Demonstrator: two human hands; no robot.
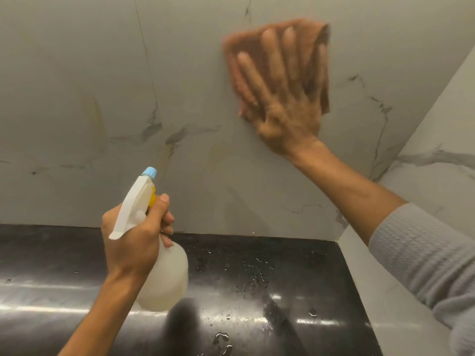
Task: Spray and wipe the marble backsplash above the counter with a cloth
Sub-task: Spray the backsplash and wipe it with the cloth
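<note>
The grey marble backsplash (pixel 108 73) with dark veins fills the upper view. My right hand (pixel 282 98) lies flat with fingers spread, pressing a brown cloth (pixel 324 80) against the backsplash at the upper right; both are motion-blurred. My left hand (pixel 133 242) grips a white spray bottle (pixel 167 278) by its neck, held above the counter at lower left. The bottle's blue nozzle (pixel 149 172) points up toward the wall, and one finger rests by the yellow trigger.
A glossy black counter (pixel 257 278) runs below the backsplash, dotted with water drops near its middle and front. A white marble side wall (pixel 437 150) closes the corner on the right. A grey knit sleeve (pixel 424 265) covers my right forearm.
</note>
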